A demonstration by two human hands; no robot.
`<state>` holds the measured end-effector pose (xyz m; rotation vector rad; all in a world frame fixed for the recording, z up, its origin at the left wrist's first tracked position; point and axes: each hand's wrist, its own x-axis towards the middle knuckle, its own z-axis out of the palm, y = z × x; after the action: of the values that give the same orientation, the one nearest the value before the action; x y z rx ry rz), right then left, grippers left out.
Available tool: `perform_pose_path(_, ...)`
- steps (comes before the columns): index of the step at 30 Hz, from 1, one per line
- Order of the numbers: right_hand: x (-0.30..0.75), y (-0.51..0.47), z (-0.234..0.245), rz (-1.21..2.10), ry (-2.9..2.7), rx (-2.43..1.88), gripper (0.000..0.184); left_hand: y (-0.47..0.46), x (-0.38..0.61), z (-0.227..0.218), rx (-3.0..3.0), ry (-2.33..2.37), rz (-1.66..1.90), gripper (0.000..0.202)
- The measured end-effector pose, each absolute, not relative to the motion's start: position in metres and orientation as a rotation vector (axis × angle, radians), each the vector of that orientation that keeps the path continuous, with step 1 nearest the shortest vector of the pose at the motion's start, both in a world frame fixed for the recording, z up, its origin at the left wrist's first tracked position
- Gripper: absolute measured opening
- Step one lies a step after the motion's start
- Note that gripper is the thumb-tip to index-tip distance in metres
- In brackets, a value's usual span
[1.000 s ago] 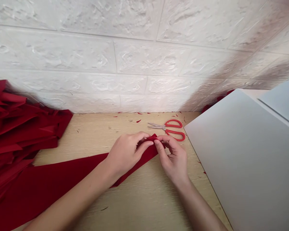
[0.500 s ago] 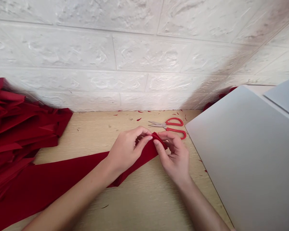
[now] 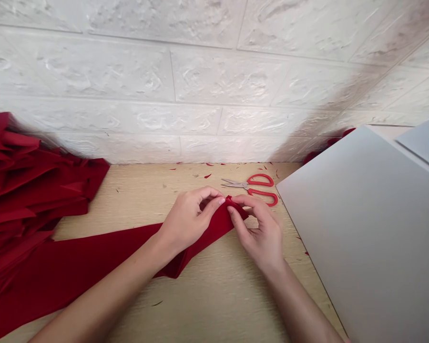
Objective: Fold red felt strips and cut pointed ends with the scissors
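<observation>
A long red fabric strip [image 3: 93, 259] lies across the wooden table [image 3: 207, 295] from the lower left to the middle. My left hand [image 3: 189, 221] pinches the folded end of the strip with thumb and fingers. My right hand [image 3: 260, 233] pinches the same end from the right, its fingers curled. The two hands meet at the strip's tip, just in front of a pair of red-handled scissors [image 3: 253, 186] lying flat on the table.
A heap of red fabric strips [image 3: 28, 186] fills the left side against the white brick wall [image 3: 200, 85]. A large grey board [image 3: 372, 228] covers the right of the table. Small red scraps dot the table near the wall.
Both hands have stayed at the strip's end, with the fingers shifting slightly as they work the fold. The strip's lower edge has bunched a little under my left forearm.
</observation>
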<state>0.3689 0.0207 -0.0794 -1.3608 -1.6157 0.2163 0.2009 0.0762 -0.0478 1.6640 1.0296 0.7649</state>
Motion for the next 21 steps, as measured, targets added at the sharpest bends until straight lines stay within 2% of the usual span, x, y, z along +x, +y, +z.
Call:
perform_pose_path(10, 0.3697, 0.0207, -0.0754, 0.239, -1.669, -1.335, 0.018, 0.0765, 0.2014, -0.0485, 1.632, 1.019, 0.731, 0.026)
perform_pose_path(21, 0.3704, 0.022, -0.0767, 0.422, -1.55, -1.381, 0.004, 0.0767, 0.2002, -0.0492, 1.763, 1.035, 0.68, 0.026)
